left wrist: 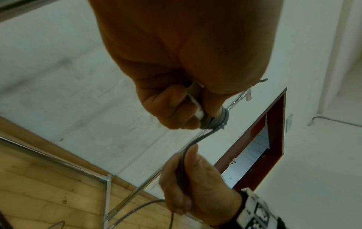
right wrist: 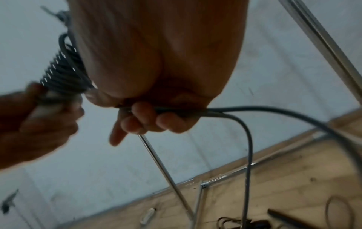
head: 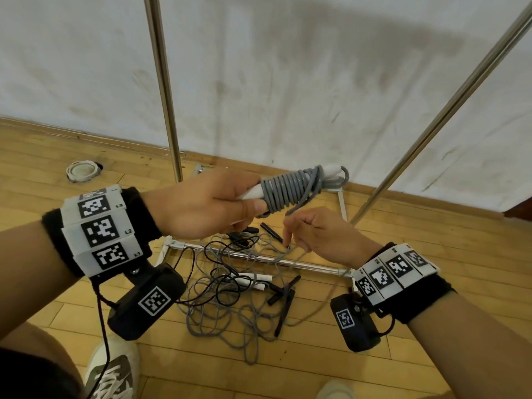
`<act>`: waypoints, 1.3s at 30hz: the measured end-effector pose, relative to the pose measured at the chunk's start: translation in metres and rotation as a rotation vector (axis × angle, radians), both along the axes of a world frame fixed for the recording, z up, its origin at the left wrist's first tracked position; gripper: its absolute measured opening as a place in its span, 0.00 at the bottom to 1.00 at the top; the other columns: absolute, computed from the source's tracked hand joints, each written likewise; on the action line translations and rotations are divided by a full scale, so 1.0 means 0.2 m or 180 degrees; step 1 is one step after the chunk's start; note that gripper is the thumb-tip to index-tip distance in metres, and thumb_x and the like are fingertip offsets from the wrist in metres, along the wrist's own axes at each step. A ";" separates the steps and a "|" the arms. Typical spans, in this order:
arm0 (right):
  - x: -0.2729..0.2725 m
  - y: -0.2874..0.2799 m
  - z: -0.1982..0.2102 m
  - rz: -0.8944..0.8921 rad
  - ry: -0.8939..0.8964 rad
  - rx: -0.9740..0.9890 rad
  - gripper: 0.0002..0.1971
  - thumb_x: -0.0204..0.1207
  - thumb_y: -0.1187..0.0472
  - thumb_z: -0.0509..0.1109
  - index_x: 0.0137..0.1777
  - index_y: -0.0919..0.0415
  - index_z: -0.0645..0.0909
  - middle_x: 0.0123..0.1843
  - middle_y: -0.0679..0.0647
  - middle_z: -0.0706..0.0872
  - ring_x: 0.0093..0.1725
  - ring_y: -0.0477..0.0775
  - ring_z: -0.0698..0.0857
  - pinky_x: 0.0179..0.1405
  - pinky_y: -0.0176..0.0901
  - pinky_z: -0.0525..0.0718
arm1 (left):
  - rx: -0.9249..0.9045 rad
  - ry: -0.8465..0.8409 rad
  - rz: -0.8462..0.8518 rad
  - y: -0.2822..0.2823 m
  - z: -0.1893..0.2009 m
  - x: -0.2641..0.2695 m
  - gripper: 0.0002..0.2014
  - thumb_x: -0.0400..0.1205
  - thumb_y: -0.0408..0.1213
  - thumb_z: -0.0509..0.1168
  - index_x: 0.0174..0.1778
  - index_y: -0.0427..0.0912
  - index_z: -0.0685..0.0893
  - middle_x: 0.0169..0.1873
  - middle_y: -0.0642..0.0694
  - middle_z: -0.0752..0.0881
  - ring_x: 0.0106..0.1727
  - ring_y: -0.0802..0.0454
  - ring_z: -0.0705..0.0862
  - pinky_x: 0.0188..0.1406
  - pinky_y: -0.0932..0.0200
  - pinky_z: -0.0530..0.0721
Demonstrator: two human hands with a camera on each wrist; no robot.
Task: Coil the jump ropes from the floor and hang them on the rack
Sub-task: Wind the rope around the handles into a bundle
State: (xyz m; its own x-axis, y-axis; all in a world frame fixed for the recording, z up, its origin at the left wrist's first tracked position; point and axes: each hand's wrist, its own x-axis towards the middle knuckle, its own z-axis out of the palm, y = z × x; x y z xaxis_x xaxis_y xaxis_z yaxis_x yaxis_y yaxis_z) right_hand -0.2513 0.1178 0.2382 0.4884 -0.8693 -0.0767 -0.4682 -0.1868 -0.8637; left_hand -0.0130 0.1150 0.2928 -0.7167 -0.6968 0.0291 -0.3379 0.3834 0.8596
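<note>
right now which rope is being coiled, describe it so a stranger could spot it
Between the two steel rack poles, look above the tangle of ropes on the floor. The left hand holds a white-handled grey rope wound in tight turns round its handles, unlike the loose ones below.

Evenly and softly lit from overhead in the head view, with a broad dim shadow across the wall (head: 331, 53) toward 1 o'clock and wide-angle bending of the rack poles (head: 164, 82) near the edges. Darker and bluish in both wrist views, palms underexposed against the pale wall. Heavily motion-blurred in the right wrist view, worst on the left hand (right wrist: 35, 124) at 9 o'clock.
</note>
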 end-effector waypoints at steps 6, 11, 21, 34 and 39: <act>-0.05 -0.05 -0.01 -0.0011 0.0026 0.0447 0.14 0.86 0.59 0.62 0.48 0.43 0.87 0.48 0.53 0.89 0.52 0.53 0.87 0.58 0.47 0.86 | 0.0067 -0.0508 -0.0229 0.01 -0.02 0.03 0.10 0.88 0.42 0.60 0.40 0.49 0.77 0.26 0.53 0.81 0.24 0.60 0.76 0.25 0.63 0.75; -0.11 -0.07 -0.01 0.0249 0.0910 -0.0566 0.11 0.85 0.62 0.64 0.60 0.57 0.87 0.46 0.39 0.85 0.48 0.34 0.82 0.47 0.26 0.76 | 0.0108 -0.1093 -0.0600 0.06 -0.09 0.00 0.11 0.88 0.41 0.61 0.38 0.49 0.76 0.27 0.55 0.81 0.24 0.62 0.76 0.26 0.68 0.73; -0.11 -0.05 0.00 -0.0209 0.1081 -0.0698 0.11 0.83 0.55 0.67 0.42 0.58 0.83 0.27 0.44 0.75 0.27 0.40 0.73 0.28 0.31 0.68 | -0.0352 -0.2228 -0.0459 0.02 -0.21 -0.02 0.11 0.88 0.49 0.58 0.41 0.51 0.73 0.30 0.52 0.79 0.22 0.62 0.76 0.23 0.66 0.72; -0.03 0.00 0.06 -0.0325 -0.0534 0.0572 0.05 0.82 0.68 0.66 0.47 0.70 0.81 0.29 0.56 0.82 0.26 0.53 0.76 0.30 0.45 0.77 | -0.0993 -0.2294 0.0561 -0.06 -0.25 -0.02 0.09 0.88 0.49 0.57 0.47 0.49 0.70 0.34 0.51 0.78 0.31 0.55 0.78 0.24 0.59 0.71; -0.03 -0.01 0.01 -0.0395 -0.1197 0.0818 0.12 0.82 0.76 0.62 0.63 0.74 0.79 0.41 0.59 0.87 0.37 0.51 0.83 0.41 0.42 0.85 | -0.1016 -0.1793 0.0984 -0.10 -0.20 -0.03 0.09 0.88 0.47 0.58 0.45 0.48 0.72 0.34 0.52 0.78 0.32 0.56 0.77 0.25 0.60 0.68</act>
State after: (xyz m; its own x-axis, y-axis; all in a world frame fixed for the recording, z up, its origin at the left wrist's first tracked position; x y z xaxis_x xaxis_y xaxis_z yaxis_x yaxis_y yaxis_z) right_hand -0.2568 0.1162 0.2405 0.4170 -0.8989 -0.1346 -0.1192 0.0927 -0.9885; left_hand -0.0195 0.0953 0.2529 -0.4539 -0.8896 -0.0509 -0.8310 0.4020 0.3845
